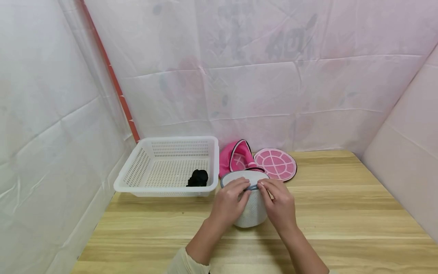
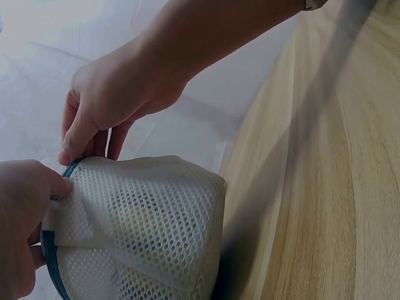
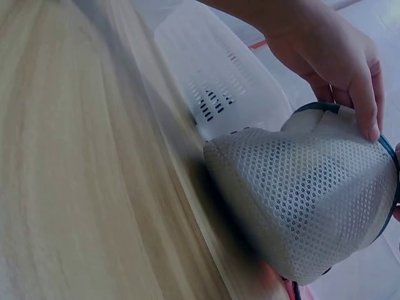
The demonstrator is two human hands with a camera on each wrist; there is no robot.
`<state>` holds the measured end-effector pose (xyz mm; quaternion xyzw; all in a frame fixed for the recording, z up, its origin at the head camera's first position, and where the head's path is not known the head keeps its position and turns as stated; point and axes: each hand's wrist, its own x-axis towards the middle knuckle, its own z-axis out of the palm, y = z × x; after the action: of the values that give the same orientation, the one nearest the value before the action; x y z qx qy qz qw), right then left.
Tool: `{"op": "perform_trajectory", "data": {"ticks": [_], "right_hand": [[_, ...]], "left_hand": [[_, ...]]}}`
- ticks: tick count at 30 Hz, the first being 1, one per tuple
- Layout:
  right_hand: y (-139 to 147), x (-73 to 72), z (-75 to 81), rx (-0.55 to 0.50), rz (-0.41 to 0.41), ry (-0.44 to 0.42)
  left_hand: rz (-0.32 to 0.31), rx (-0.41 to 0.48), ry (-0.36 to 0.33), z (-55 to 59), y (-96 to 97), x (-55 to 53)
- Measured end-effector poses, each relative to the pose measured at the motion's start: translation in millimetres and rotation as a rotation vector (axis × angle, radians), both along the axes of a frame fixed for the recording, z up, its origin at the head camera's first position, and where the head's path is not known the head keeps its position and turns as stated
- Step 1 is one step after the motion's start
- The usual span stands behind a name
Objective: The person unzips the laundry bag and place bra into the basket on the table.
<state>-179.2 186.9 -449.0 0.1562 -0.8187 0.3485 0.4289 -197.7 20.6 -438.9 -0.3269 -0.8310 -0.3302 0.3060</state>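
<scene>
Head view: one white mesh bag (image 1: 252,214) with grey-blue edging (image 1: 252,187), round-topped, on or just above the wooden surface (image 1: 342,217); whether its base bears fully there cannot be told. Left hand (image 1: 228,201) and right hand (image 1: 280,199), each pinching the edging on the bag's near side, fingertips close together but apart; the paired grip presumably keeps a soft rim taut and stops the bag from swivelling. Forearms enter from below the bag and converge on it, wrists bent inward. Left of the bag, one white slotted basket (image 1: 164,189), a black item (image 1: 197,178) lying inside at the corner nearest the bag. Behind the bag, one pink pouch (image 1: 225,161), gaping; behind and to the right of the bag, one pink round panel (image 1: 275,164), lying flat; both seem set back to leave the bag elbow room. Left wrist view: right hand above the bag's rim, thumb and fingers pointing down onto the edging; left hand at the rim's other side, partly cut off. Contents behind the mesh too vague to name. Right wrist view: left hand arched over the bag, thumb laid along the rim, other fingers behind it; right hand barely in frame beside the rim; basket beyond the bag.
</scene>
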Motion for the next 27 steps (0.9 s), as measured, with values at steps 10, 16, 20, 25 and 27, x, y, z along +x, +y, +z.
{"op": "perform_trajectory", "data": {"ticks": [10,16,20,25,27], "right_hand": [[-10.7,1.8,2.6,0.006,0.063,0.082],[-11.4,2.4,1.5,0.024,0.08,0.07],[-9.5,2.1,-0.3,0.035,0.074,0.043],[-6.4,0.7,-1.6,0.055,0.064,0.041],[-4.8,0.4,-1.8,0.058,0.06,0.035]], "left_hand": [[0.007,-0.022,0.046,-0.9,2.6,0.2],[-0.005,-0.014,0.032,-1.5,2.2,0.4],[-0.014,-0.015,0.04,-2.3,2.2,-0.2],[-0.027,-0.013,0.008,-1.5,1.6,0.0],[-0.028,-0.011,-0.014,-0.7,1.0,0.3]]}}
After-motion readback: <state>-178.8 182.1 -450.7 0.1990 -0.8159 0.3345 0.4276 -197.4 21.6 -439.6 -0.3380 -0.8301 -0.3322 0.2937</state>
